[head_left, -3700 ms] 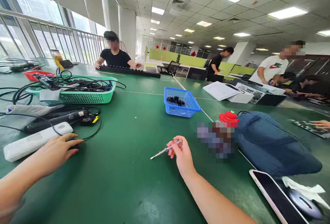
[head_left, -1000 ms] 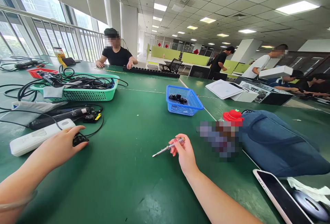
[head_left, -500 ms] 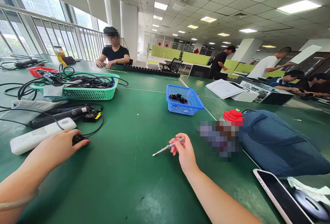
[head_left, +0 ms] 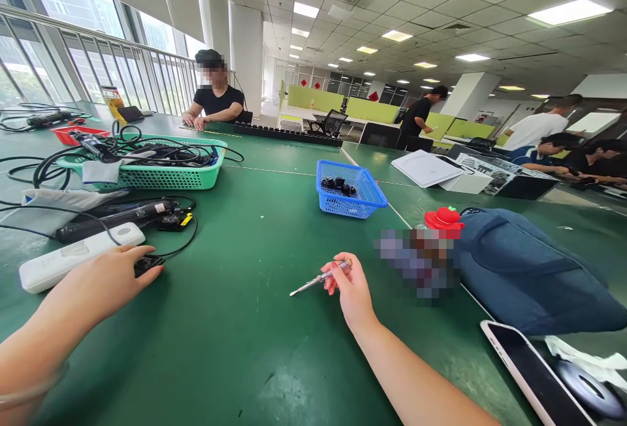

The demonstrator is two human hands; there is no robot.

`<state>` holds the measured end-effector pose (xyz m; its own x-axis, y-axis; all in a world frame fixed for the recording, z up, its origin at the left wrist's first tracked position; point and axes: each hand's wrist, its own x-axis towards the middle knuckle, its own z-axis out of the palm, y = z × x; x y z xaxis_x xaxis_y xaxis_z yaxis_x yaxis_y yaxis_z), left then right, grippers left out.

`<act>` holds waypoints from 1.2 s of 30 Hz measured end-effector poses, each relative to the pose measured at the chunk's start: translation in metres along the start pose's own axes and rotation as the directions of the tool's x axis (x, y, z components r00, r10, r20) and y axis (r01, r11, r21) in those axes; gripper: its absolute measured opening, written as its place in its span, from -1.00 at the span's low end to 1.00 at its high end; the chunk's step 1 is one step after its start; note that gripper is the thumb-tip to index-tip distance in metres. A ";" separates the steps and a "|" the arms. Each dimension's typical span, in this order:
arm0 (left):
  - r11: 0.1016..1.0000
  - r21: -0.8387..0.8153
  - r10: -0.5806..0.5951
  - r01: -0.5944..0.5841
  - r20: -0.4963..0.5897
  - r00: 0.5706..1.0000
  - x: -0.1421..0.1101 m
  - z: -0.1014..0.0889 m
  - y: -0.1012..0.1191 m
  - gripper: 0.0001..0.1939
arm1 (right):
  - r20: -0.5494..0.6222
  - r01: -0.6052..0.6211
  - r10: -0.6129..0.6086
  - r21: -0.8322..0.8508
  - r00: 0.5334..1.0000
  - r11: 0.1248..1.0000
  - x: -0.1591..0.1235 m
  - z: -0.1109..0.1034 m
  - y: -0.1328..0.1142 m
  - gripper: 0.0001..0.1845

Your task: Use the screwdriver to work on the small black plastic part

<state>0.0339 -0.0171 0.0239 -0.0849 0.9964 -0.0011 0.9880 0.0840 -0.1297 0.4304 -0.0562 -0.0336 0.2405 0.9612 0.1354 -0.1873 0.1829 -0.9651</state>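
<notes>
At the left, my left hand (head_left: 105, 282) closes its thumb and fingers around a black plug (head_left: 148, 264) on a thin black cable. The hand lies over the near end of a white power strip (head_left: 73, 259), and part of the plug is hidden by the fingers. A slim screwdriver (head_left: 318, 279) is gripped in my right hand (head_left: 351, 289), its tip pointing left and slightly down above the green table (head_left: 230, 341). Behind the power strip lies a black cylindrical tool (head_left: 122, 217) with a small black and yellow piece (head_left: 174, 219) beside it.
A green basket (head_left: 196, 176) full of cables stands at the back left. Farther ahead, a blue basket (head_left: 353, 207) holds several small black parts. To the right are a red-lidded jar (head_left: 443, 220), a dark blue bag (head_left: 533, 269) and a phone (head_left: 533, 374). Other people are beyond the table.
My left hand has shifted slightly left with the black plug. My right hand and the screwdriver stay put. In the background, a person in white has moved right and lowered a white panel.
</notes>
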 end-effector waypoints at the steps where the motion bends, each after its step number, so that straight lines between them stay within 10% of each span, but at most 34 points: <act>1: 1.000 0.004 -0.001 0.001 -0.003 1.000 -0.001 -0.001 0.000 -0.34 | 0.000 -0.002 0.002 0.000 1.000 1.000 0.000 0.000 0.000 -0.67; 36: 0.996 0.027 0.077 -0.081 0.109 0.991 -0.001 -0.005 -0.006 -0.53 | 0.006 0.019 -0.019 -0.012 1.000 1.000 0.000 -0.001 0.001 -0.66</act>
<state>0.0287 -0.0188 0.0299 -0.0217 0.9926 -0.1196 0.9878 0.0028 -0.1558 0.4310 -0.0560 -0.0347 0.2388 0.9586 0.1553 -0.1711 0.1990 -0.9649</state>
